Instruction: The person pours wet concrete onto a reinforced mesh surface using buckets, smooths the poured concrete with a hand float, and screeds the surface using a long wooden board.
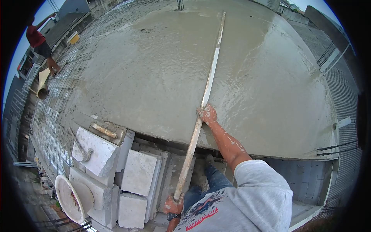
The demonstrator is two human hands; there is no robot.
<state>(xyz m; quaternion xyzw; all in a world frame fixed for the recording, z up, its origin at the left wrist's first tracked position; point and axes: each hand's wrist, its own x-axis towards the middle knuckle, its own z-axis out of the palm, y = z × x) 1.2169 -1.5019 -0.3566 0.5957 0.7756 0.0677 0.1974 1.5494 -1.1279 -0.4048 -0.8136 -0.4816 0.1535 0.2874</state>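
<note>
A long, straight screed board [211, 73], smeared with cement, lies across the wet concrete slab [147, 77] and runs back past the slab's near edge toward my body. My left hand [174, 205], with a dark band at the wrist, is closed round the board's near end, low in view. Farther up the board, my right hand [208, 114] grips it near the middle, just above the concrete. Cement spatters my right forearm. The far part of the board rests on the grey surface, which looks smooth and wet around it.
White blocks [139, 172] are stacked at lower left, carrying a cement-coated tool [85, 154] and a wooden-handled float [104, 130]. Beside them is a tilted white tub [69, 199]. Rebar mesh [73, 73], a pipe [42, 92] and another person [38, 40] are at left.
</note>
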